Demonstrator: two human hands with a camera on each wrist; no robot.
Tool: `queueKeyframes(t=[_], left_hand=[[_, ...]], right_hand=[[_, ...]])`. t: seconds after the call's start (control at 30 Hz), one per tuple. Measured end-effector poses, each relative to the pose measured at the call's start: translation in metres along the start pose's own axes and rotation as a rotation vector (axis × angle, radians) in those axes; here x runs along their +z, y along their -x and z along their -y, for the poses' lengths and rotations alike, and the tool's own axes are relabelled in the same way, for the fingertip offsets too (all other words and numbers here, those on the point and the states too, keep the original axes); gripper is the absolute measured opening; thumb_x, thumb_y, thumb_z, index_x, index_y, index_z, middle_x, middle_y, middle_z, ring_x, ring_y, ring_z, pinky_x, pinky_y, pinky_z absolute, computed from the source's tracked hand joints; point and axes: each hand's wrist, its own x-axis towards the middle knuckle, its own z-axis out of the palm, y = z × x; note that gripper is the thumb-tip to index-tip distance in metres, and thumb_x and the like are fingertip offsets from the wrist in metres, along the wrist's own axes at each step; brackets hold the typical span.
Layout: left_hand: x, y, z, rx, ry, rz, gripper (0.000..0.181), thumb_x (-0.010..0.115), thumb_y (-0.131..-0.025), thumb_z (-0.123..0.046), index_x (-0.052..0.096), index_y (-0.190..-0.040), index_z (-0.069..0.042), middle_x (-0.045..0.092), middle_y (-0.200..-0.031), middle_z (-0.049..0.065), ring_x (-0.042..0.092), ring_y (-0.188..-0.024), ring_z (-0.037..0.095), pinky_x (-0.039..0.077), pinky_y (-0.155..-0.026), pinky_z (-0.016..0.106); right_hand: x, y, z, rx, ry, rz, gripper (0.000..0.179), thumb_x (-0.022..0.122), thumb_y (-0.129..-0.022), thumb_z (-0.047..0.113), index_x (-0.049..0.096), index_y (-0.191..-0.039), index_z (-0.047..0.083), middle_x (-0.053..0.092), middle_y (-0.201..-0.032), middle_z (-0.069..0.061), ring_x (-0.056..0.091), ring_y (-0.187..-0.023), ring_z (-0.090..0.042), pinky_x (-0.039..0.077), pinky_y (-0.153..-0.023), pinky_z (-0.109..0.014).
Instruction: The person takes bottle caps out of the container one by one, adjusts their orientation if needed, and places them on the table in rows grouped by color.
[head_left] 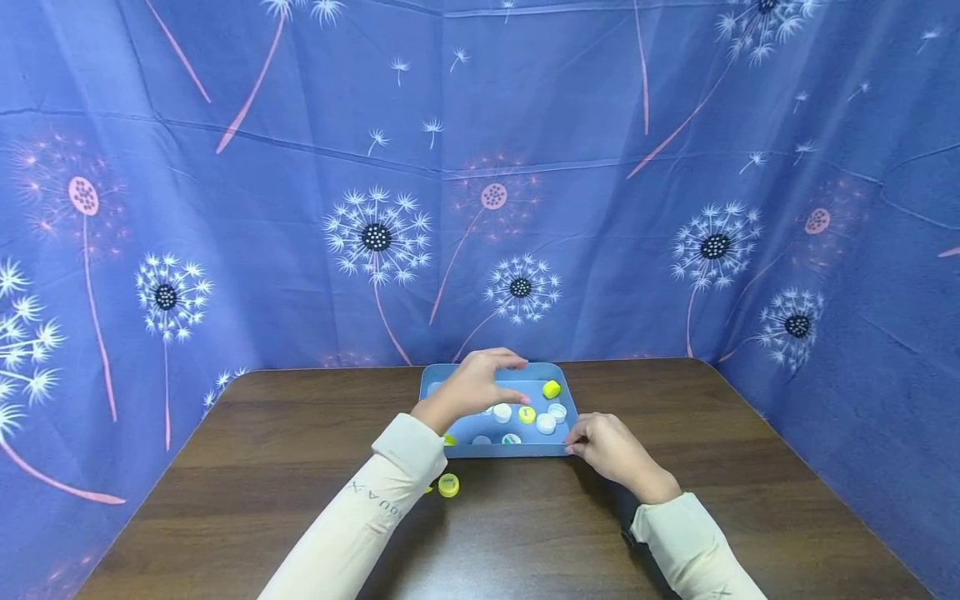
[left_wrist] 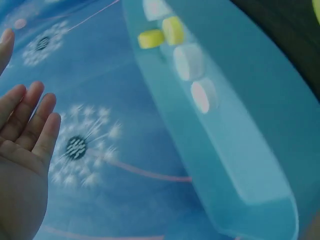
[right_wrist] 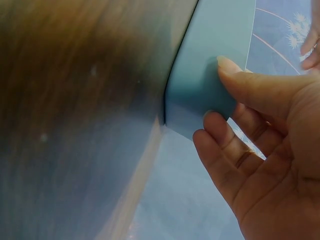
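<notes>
A shallow blue tray [head_left: 517,451] stands on the table, holding several white bottle caps [head_left: 546,424] and yellow bottle caps [head_left: 527,415]. Over the tray's left part, my left hand [head_left: 474,385] hovers with its thumb and fingers spread apart and nothing between them; its forearm hides some of the tray. The left wrist view shows that palm beside the tray, with white caps [left_wrist: 189,62] and yellow caps [left_wrist: 173,31] inside. My right hand [head_left: 611,447] grips the tray's near right corner, thumb on the outer wall [right_wrist: 207,75] and fingers around the corner.
A yellow bottle cap [head_left: 448,485] lies on the brown wooden table [head_left: 300,475] in front of the tray, with another partly hidden by the left sleeve [head_left: 375,500]. Blue dandelion-print cloth [head_left: 600,250] hangs behind the table and along its sides.
</notes>
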Motion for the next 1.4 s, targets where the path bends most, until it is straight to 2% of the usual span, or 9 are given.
queueKeyframes(t=[0.2, 0.4, 0.5, 0.63, 0.83, 1.17, 1.4], left_hand=[[0.025, -0.027, 0.009, -0.086, -0.046, 0.067, 0.051, 0.084, -0.08, -0.033, 0.07, -0.123, -0.009, 0.068, -0.121, 0.002, 0.062, -0.116, 0.019, 0.05, -0.098, 0.032], [0.044, -0.04, 0.021, -0.136, -0.074, 0.109, 0.05, 0.084, -0.08, -0.028, 0.07, -0.123, -0.006, 0.069, -0.121, 0.003, 0.063, -0.115, 0.019, 0.05, -0.098, 0.032], [0.051, -0.041, 0.026, -0.154, -0.092, 0.14, 0.05, 0.084, -0.081, -0.025, 0.069, -0.124, -0.004, 0.069, -0.122, 0.006, 0.062, -0.115, 0.021, 0.05, -0.099, 0.033], [0.061, -0.04, 0.032, -0.167, -0.166, 0.192, 0.047, 0.083, -0.082, -0.023, 0.07, -0.123, -0.005, 0.069, -0.123, 0.005, 0.061, -0.12, 0.021, 0.047, -0.103, 0.034], [0.074, -0.04, 0.037, -0.151, -0.221, 0.257, 0.041, 0.082, -0.082, -0.017, 0.071, -0.12, -0.007, 0.069, -0.121, 0.002, 0.059, -0.122, 0.02, 0.045, -0.105, 0.032], [0.086, -0.036, 0.042, -0.146, -0.271, 0.265, 0.037, 0.083, -0.08, -0.015, 0.074, -0.115, -0.009, 0.071, -0.117, 0.001, 0.062, -0.114, 0.017, 0.048, -0.1, 0.03], [0.087, -0.034, 0.042, -0.155, -0.281, 0.262, 0.031, 0.078, -0.081, -0.006, 0.076, -0.112, -0.008, 0.072, -0.115, 0.002, 0.063, -0.115, 0.019, 0.049, -0.1, 0.031]], right_hand=[[0.0, 0.0, 0.0, 0.013, -0.012, 0.008, 0.013, 0.082, -0.077, 0.002, 0.077, -0.075, 0.014, 0.067, -0.074, 0.014, 0.062, -0.078, -0.011, 0.054, -0.071, -0.032], [-0.001, 0.0, 0.002, 0.008, -0.018, 0.012, 0.014, 0.081, -0.078, 0.002, 0.077, -0.074, 0.014, 0.067, -0.074, 0.015, 0.062, -0.078, -0.01, 0.053, -0.071, -0.031], [-0.001, -0.001, 0.003, 0.01, -0.026, 0.015, 0.014, 0.081, -0.078, 0.002, 0.077, -0.074, 0.014, 0.067, -0.074, 0.015, 0.062, -0.079, -0.01, 0.054, -0.072, -0.032], [-0.001, -0.001, 0.003, 0.02, -0.021, 0.023, 0.012, 0.082, -0.078, 0.003, 0.078, -0.074, 0.014, 0.068, -0.075, 0.014, 0.063, -0.08, -0.01, 0.054, -0.074, -0.033], [0.0, 0.0, 0.003, 0.045, -0.003, 0.033, 0.011, 0.082, -0.078, 0.004, 0.078, -0.075, 0.015, 0.068, -0.076, 0.015, 0.062, -0.08, -0.01, 0.054, -0.074, -0.032], [0.0, 0.0, 0.003, 0.049, -0.015, 0.007, 0.014, 0.082, -0.077, 0.004, 0.077, -0.073, 0.016, 0.067, -0.074, 0.016, 0.06, -0.077, -0.008, 0.053, -0.07, -0.029], [0.001, 0.0, 0.003, 0.058, -0.018, 0.019, 0.013, 0.081, -0.078, 0.004, 0.077, -0.074, 0.015, 0.067, -0.074, 0.016, 0.062, -0.079, -0.008, 0.054, -0.072, -0.03]])
